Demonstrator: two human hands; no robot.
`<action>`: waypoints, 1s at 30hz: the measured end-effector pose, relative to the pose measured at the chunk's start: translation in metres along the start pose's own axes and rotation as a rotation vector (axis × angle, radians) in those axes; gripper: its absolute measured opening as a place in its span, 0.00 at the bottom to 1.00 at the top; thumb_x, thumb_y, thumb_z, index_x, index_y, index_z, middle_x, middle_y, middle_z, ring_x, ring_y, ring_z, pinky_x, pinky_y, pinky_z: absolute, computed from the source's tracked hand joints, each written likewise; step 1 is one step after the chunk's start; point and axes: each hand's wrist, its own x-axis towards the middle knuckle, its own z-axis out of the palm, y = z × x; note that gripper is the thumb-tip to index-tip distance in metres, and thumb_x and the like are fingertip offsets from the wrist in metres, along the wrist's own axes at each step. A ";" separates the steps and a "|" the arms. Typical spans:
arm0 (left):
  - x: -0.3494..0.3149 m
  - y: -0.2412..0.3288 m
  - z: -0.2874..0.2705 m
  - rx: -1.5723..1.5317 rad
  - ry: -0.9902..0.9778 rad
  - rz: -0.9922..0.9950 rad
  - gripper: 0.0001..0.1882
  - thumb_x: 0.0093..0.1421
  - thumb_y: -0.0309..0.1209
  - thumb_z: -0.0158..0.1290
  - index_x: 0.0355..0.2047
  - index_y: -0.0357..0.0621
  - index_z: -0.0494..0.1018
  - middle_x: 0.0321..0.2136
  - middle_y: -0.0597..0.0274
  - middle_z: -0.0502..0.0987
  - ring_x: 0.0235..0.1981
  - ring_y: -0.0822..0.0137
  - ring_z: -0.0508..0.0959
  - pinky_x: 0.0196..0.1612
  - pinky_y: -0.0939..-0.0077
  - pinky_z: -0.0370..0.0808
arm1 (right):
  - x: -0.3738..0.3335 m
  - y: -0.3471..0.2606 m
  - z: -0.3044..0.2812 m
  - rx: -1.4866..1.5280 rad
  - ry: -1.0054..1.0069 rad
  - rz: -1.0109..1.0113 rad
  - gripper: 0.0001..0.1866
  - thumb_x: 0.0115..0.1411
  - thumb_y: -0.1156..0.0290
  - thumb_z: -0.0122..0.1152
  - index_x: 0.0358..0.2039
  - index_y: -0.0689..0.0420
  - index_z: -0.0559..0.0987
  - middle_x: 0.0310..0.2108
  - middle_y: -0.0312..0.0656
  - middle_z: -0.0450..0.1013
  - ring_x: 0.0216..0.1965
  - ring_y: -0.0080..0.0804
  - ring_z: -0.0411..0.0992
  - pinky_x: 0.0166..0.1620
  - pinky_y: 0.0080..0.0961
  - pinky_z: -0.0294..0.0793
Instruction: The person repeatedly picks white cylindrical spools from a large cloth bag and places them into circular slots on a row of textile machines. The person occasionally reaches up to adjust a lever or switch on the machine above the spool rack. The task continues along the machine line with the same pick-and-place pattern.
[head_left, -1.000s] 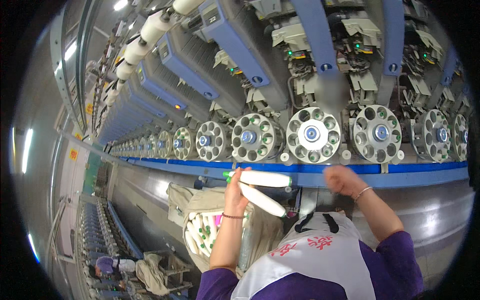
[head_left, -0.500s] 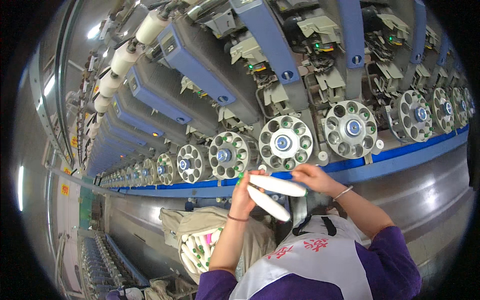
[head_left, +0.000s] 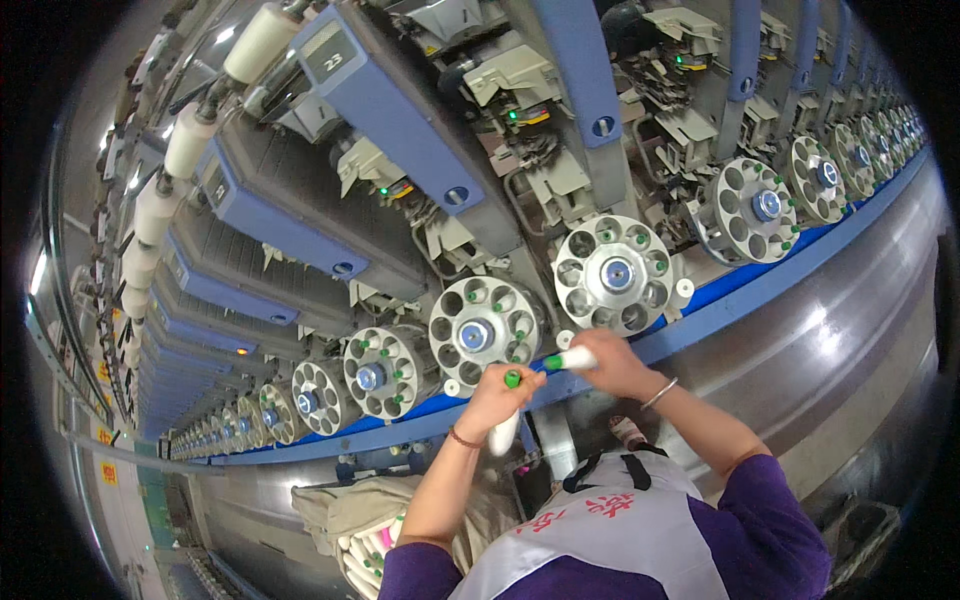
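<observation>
My left hand (head_left: 498, 397) grips a white yarn bobbin with a green tip (head_left: 507, 420), held nearly upright with the tip on top. My right hand (head_left: 612, 362) holds a second white bobbin with a green tip (head_left: 568, 360), pointing left toward the first. Both hands are just below a round grey magazine wheel with holes (head_left: 486, 330) on the winding machine; a second wheel (head_left: 612, 273) is above my right hand. A blue rail (head_left: 720, 312) runs under the wheels.
A long row of magazine wheels (head_left: 375, 372) and blue machine heads (head_left: 290, 225) recedes to the left and right. White yarn packages (head_left: 188, 140) sit on top. A cloth bag of bobbins (head_left: 365, 535) hangs at my waist. A shiny metal panel (head_left: 850, 330) lies below the rail.
The view has shifted left along the machine and closer to the wheels. Both hands have risen toward the wheels, and the left bobbin has swung from lying across to nearly upright.
</observation>
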 end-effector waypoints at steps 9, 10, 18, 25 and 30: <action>0.074 0.005 0.041 -0.476 -0.109 -0.098 0.11 0.63 0.34 0.53 0.33 0.36 0.76 0.20 0.64 0.74 0.21 0.73 0.72 0.25 0.79 0.70 | -0.031 0.120 0.008 -0.063 0.435 0.261 0.09 0.56 0.68 0.61 0.31 0.57 0.72 0.31 0.45 0.71 0.37 0.45 0.72 0.42 0.36 0.70; 0.079 0.005 0.039 -0.555 -0.168 -0.148 0.12 0.63 0.34 0.53 0.37 0.36 0.76 0.23 0.62 0.76 0.23 0.71 0.75 0.27 0.78 0.72 | -0.029 0.121 0.000 -0.048 0.373 0.240 0.10 0.58 0.65 0.59 0.29 0.57 0.72 0.28 0.44 0.71 0.35 0.44 0.73 0.41 0.35 0.70; 0.090 0.003 0.008 -1.006 -0.042 -0.165 0.18 0.66 0.38 0.48 0.52 0.42 0.68 0.43 0.55 0.76 0.40 0.59 0.79 0.46 0.49 0.76 | 0.025 0.031 -0.058 0.567 0.194 0.279 0.21 0.66 0.55 0.44 0.23 0.55 0.73 0.22 0.41 0.71 0.23 0.35 0.69 0.31 0.31 0.69; 0.089 0.011 -0.038 -1.253 0.482 -0.232 0.12 0.66 0.29 0.45 0.47 0.36 0.66 0.17 0.69 0.62 0.21 0.71 0.67 0.37 0.68 0.75 | -0.056 0.036 -0.059 0.662 0.003 0.750 0.20 0.65 0.53 0.49 0.26 0.55 0.76 0.18 0.30 0.64 0.21 0.22 0.63 0.25 0.22 0.61; 0.094 0.012 -0.033 -1.279 0.522 -0.250 0.10 0.61 0.25 0.47 0.42 0.34 0.65 0.27 0.62 0.65 0.30 0.65 0.68 0.40 0.72 0.71 | -0.039 0.049 -0.064 0.928 0.173 0.834 0.13 0.64 0.61 0.55 0.28 0.55 0.77 0.20 0.28 0.64 0.24 0.15 0.62 0.27 0.16 0.60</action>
